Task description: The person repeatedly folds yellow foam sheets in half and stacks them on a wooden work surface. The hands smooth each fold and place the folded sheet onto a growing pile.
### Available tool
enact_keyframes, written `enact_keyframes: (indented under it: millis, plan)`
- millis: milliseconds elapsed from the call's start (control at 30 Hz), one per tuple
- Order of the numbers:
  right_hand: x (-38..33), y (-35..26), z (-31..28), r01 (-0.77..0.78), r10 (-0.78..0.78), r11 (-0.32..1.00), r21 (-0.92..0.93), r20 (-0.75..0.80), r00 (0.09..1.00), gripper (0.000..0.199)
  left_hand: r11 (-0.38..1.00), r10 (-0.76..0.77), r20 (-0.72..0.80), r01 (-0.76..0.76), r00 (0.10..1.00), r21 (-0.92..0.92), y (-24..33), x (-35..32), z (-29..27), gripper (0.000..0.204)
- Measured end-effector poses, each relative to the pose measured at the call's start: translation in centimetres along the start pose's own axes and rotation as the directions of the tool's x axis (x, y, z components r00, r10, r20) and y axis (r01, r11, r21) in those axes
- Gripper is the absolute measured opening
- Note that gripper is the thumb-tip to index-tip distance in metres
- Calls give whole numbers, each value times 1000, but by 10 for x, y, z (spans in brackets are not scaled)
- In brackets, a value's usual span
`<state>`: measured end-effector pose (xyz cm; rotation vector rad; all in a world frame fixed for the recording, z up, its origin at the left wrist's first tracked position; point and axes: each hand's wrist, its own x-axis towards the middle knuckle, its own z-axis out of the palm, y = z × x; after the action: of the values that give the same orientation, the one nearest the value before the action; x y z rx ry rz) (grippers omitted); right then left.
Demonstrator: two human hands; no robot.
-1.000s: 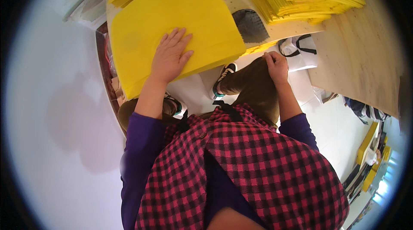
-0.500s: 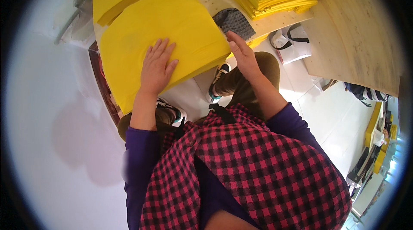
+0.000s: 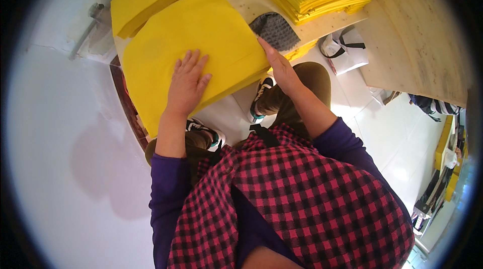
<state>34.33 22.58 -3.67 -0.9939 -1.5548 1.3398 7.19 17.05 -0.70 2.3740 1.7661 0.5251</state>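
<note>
Here, flat hands (image 3: 187,84) on smooth yellow sheet (image 3: 201,32).

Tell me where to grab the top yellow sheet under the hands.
Probably its near right corner, from the right: the top yellow sheet overhangs the table edge there beside the right hand. The left hand lies flat on its near part.

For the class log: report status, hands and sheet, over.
Left hand flat on top yellow sheet. Right hand at its right edge. Grey pad beside it, nothing in the way.
</note>
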Motion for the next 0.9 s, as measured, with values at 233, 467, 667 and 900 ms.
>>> enact_keyframes:
  millis: [233, 467, 667, 900]
  plan:
    - [-2, -2, -1, 17, -17, 1000, 6, 15, 1000, 67, 999, -3, 7, 3, 1000, 33, 6, 1, -6, 47]
    - [-1, 0, -1, 23, -23, 1000, 14, 15, 1000, 67, 999, 20, 38, -22, 999, 48, 11, 4, -20, 48]
    - [-3, 4, -4, 16, -16, 1000, 10, 21, 1000, 66, 998, 49, 35, -47, 998, -50, 10, 14, -9, 48]
    - [-3, 19, -2, 2, -6, 996, -87, -38, 999, 58, 996, 63, 18, -61, 998, -66, 2, 12, 2, 49]
